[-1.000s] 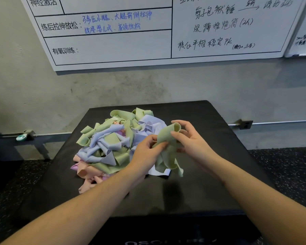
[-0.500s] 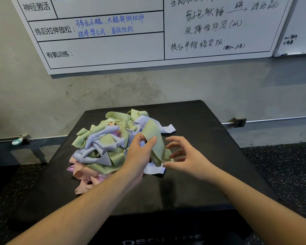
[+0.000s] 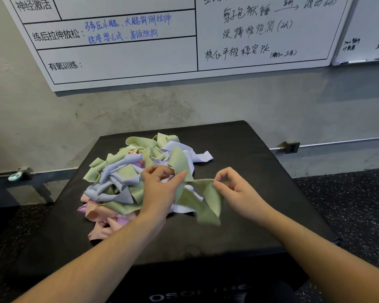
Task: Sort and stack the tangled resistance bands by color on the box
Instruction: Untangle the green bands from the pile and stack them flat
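1. Heap of tangled bands [image 3: 127,178] sits on the black box [image 3: 260,182], left of centre and toward the rear. Colours seen: green, lavender, peach-pink. No sorted stacks visible yet; judged early in the task.
2. Left hand [image 3: 162,189]: fingers curled, pinching one end of a green band [image 3: 202,200] at the right edge of the heap.
3. Right hand [image 3: 234,189]: thumb and forefinger pinch the same band's top edge further along; other fingers loosely curled. The span between the hands is drawn fairly straight, and the rest hangs down in a fold toward the box top.
4. Handling, judged: bands look thin, flat, limp and light. They drape and crease with no stiffness. Surface probably slightly grippy, so loops may drag neighbours out of the heap.
5. Where to hold, judged: pinch at a flat edge, two points apart, as here, to spread the loop and lay it flat.
6. Risk: a lavender band [image 3: 184,208] lies right under the green one and may come along.
7. Whiteboard [image 3: 140,51] on wall behind; not involved.
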Demonstrator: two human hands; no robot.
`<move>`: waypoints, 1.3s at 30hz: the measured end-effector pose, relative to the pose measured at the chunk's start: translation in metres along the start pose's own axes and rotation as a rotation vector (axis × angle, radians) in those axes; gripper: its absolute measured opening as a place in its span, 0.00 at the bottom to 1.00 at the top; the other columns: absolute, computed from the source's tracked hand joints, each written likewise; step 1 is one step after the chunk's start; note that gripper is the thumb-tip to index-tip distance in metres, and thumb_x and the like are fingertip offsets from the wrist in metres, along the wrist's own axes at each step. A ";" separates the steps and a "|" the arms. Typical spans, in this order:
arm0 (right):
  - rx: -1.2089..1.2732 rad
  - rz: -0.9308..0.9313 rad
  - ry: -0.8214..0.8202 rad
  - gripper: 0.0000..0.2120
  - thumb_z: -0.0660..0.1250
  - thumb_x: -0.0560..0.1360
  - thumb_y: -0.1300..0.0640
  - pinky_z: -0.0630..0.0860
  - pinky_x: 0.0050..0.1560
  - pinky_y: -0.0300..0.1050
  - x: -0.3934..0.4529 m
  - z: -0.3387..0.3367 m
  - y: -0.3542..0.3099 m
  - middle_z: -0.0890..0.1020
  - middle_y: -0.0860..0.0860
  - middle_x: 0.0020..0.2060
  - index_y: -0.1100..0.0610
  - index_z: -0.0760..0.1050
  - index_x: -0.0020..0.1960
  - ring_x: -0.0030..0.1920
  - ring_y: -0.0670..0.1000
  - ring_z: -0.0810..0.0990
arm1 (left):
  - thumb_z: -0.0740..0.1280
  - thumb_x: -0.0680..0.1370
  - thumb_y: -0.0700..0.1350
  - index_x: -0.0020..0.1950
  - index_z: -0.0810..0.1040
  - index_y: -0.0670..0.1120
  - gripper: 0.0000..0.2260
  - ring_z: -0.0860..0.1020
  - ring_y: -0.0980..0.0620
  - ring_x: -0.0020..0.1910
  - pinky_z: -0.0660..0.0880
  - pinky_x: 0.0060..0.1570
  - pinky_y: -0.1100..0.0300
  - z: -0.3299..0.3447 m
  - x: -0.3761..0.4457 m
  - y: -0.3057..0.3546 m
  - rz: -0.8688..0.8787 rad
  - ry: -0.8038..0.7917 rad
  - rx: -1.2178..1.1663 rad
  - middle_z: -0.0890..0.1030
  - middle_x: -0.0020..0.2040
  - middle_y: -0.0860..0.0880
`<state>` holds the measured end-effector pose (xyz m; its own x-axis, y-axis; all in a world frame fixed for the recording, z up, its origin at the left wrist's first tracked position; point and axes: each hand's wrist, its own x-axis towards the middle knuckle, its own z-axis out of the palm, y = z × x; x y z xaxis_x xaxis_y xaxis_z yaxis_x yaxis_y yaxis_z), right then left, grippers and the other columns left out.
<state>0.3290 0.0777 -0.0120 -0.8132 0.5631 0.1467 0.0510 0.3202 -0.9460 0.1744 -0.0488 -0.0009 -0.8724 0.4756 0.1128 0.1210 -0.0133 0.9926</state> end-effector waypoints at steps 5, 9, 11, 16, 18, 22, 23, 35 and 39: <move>0.206 0.147 0.041 0.03 0.68 0.81 0.57 0.74 0.39 0.37 0.005 -0.011 -0.010 0.83 0.48 0.40 0.55 0.81 0.51 0.38 0.45 0.77 | 0.75 0.67 0.51 0.30 0.71 0.53 0.14 0.72 0.46 0.42 0.70 0.47 0.50 -0.004 0.003 0.000 -0.121 -0.101 -0.086 0.74 0.39 0.45; 0.296 0.245 -0.205 0.13 0.65 0.80 0.63 0.75 0.43 0.37 0.002 -0.023 -0.010 0.83 0.48 0.42 0.53 0.80 0.61 0.42 0.47 0.79 | 0.71 0.70 0.49 0.37 0.70 0.51 0.10 0.70 0.47 0.39 0.68 0.41 0.51 -0.001 0.002 -0.002 -0.169 -0.129 -0.130 0.72 0.39 0.44; 0.355 0.235 -0.281 0.20 0.67 0.74 0.65 0.75 0.46 0.39 0.000 -0.028 -0.006 0.80 0.51 0.43 0.54 0.78 0.64 0.44 0.50 0.77 | 0.70 0.75 0.43 0.41 0.69 0.47 0.09 0.71 0.47 0.37 0.71 0.40 0.52 0.002 0.005 -0.004 -0.213 -0.122 -0.188 0.72 0.40 0.44; 0.271 0.199 -0.365 0.25 0.72 0.69 0.62 0.74 0.50 0.43 -0.002 -0.035 0.002 0.80 0.57 0.45 0.54 0.77 0.66 0.47 0.53 0.77 | 0.67 0.78 0.45 0.45 0.70 0.48 0.07 0.69 0.47 0.40 0.66 0.30 0.59 0.002 0.014 -0.013 -0.245 -0.131 -0.046 0.70 0.39 0.45; 0.169 0.221 -0.325 0.21 0.75 0.70 0.60 0.73 0.52 0.46 -0.002 -0.035 0.005 0.83 0.55 0.48 0.50 0.81 0.61 0.49 0.52 0.79 | 0.68 0.79 0.47 0.45 0.67 0.47 0.10 0.68 0.47 0.39 0.62 0.30 0.58 0.001 0.016 -0.017 -0.277 -0.162 -0.008 0.68 0.37 0.45; -0.033 0.207 -0.255 0.15 0.76 0.75 0.59 0.70 0.46 0.36 -0.003 -0.037 0.007 0.81 0.45 0.36 0.46 0.81 0.59 0.39 0.42 0.77 | 0.70 0.78 0.46 0.48 0.65 0.47 0.13 0.66 0.48 0.32 0.61 0.29 0.59 0.001 0.017 -0.022 -0.321 -0.127 -0.008 0.66 0.35 0.48; -0.056 0.185 -0.230 0.13 0.75 0.76 0.58 0.69 0.41 0.34 -0.004 -0.037 0.007 0.79 0.43 0.33 0.46 0.81 0.58 0.35 0.41 0.75 | 0.70 0.78 0.46 0.51 0.66 0.47 0.13 0.68 0.49 0.32 0.62 0.29 0.59 0.002 0.016 -0.023 -0.320 -0.118 -0.017 0.68 0.35 0.47; -0.240 0.278 -0.378 0.12 0.72 0.75 0.64 0.75 0.47 0.33 -0.017 -0.048 0.009 0.87 0.44 0.44 0.50 0.83 0.53 0.42 0.40 0.81 | 0.67 0.82 0.45 0.58 0.76 0.53 0.06 0.77 0.50 0.41 0.73 0.35 0.57 -0.002 0.019 -0.022 -0.212 -0.143 -0.056 0.81 0.46 0.48; -0.445 0.153 -0.006 0.16 0.69 0.75 0.63 0.71 0.38 0.33 -0.011 -0.045 0.020 0.84 0.37 0.36 0.41 0.83 0.39 0.34 0.38 0.78 | 0.68 0.81 0.44 0.56 0.77 0.50 0.05 0.77 0.49 0.39 0.72 0.30 0.60 -0.006 0.016 -0.024 -0.313 -0.241 -0.098 0.80 0.45 0.46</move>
<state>0.3655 0.1120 -0.0192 -0.7803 0.6253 0.0122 0.4134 0.5303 -0.7402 0.1549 -0.0462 -0.0230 -0.7227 0.6621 -0.1982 -0.1889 0.0867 0.9782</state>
